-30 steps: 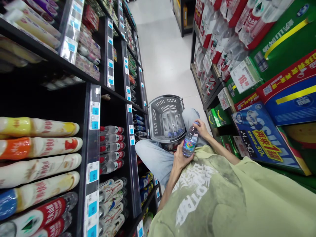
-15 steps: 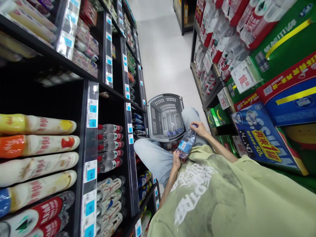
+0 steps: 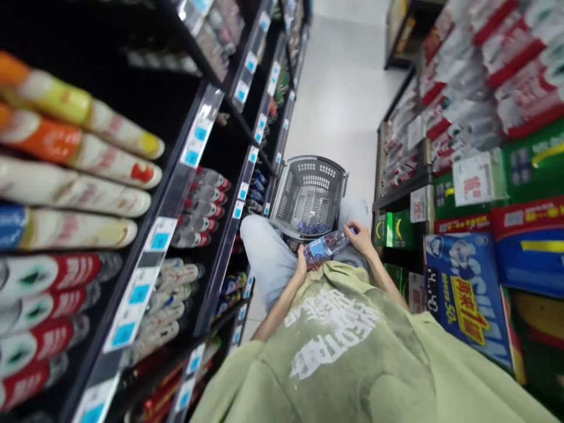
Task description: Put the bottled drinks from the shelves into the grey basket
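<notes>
A clear plastic bottle [image 3: 328, 245] with a blue label lies nearly level in front of my lap. Its base end is gripped by my left hand [image 3: 301, 262], while my right hand [image 3: 359, 239] closes round the cap end. Just beyond the bottle is a grey shopping basket [image 3: 286, 194] with slotted walls. Several bottles [image 3: 311, 228] with blue caps stand at its near side, partly hidden by the basket and my hands.
Drink shelves [image 3: 185, 170] with price tags line the left side. To the right are shrink-wrapped bottle packs [image 3: 467, 100] with red labels, and green and blue drink cartons [image 3: 467, 288]. Pale floor [image 3: 343, 88] runs ahead between them.
The bottle has turned from steeply slanted to nearly level, with both hands still on it. My view has rotated, so the shelves and basket appear shifted.
</notes>
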Available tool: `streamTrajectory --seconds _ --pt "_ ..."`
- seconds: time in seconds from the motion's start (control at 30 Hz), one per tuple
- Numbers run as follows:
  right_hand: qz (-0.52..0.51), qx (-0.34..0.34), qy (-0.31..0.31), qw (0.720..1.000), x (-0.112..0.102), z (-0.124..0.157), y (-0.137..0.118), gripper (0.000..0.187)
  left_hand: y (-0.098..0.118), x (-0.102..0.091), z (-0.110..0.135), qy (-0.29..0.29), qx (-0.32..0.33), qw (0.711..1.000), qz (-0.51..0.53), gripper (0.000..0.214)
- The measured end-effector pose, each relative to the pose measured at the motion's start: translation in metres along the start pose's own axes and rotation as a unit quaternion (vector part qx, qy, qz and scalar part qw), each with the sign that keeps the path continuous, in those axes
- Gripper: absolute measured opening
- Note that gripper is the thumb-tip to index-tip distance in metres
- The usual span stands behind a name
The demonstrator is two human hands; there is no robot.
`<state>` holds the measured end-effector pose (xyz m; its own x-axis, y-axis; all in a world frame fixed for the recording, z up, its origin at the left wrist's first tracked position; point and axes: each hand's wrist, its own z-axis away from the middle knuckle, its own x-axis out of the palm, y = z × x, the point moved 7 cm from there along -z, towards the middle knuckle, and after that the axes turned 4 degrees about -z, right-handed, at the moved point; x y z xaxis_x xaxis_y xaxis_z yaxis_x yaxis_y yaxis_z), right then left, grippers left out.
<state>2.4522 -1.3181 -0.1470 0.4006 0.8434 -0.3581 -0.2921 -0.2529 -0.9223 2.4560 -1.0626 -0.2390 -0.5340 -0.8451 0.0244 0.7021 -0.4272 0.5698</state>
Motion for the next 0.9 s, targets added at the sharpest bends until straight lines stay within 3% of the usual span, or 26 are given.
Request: streamTrajectory --seconds 0.1,0.17,0.23,0.3,0.37,0.5,0.63,0.73,0.9 --pt "0.069 -0.034 -0.009 0.997 0.0 -0.003 -0.008 0.041 0.0 -0.012 -0.001 0.072 0.015 0.997 -0.033 0.084" --pt "0.127 -0.059 -0.012 0.99 0.002 -0.003 -0.013 0.042 0.01 -0.019 0.004 0.117 0.095 0.982 -0.112 0.049" --pt "0.181 -0.078 -0.033 0.98 0.008 -0.003 -0.015 0.043 0.031 -0.026 0.015 0.159 0.213 0.942 -0.207 0.03" --pt "0.223 -0.093 -0.074 0.967 0.017 -0.002 -0.016 0.044 0.056 -0.04 0.028 0.209 0.32 0.88 -0.282 0.024" --pt "0.25 -0.109 -0.119 0.955 0.027 -0.002 -0.017 0.044 0.082 -0.069 0.035 0.273 0.362 0.83 -0.326 0.024" --pt "0.282 -0.127 -0.155 0.938 0.035 -0.004 -0.019 0.046 0.131 -0.153 0.034 0.411 0.306 0.791 -0.335 0.028" --pt "0.309 -0.124 -0.182 0.925 0.041 -0.01 -0.019 0.048 0.153 -0.214 0.024 0.446 0.166 0.809 -0.345 0.027" --pt "0.309 -0.134 -0.236 0.911 0.055 -0.018 -0.018 0.045 0.152 -0.236 0.023 0.428 0.089 0.83 -0.346 0.03" --pt "0.325 -0.175 -0.291 0.882 0.082 -0.047 -0.019 0.04 0.144 -0.25 0.03 0.427 0.047 0.854 -0.295 0.036"
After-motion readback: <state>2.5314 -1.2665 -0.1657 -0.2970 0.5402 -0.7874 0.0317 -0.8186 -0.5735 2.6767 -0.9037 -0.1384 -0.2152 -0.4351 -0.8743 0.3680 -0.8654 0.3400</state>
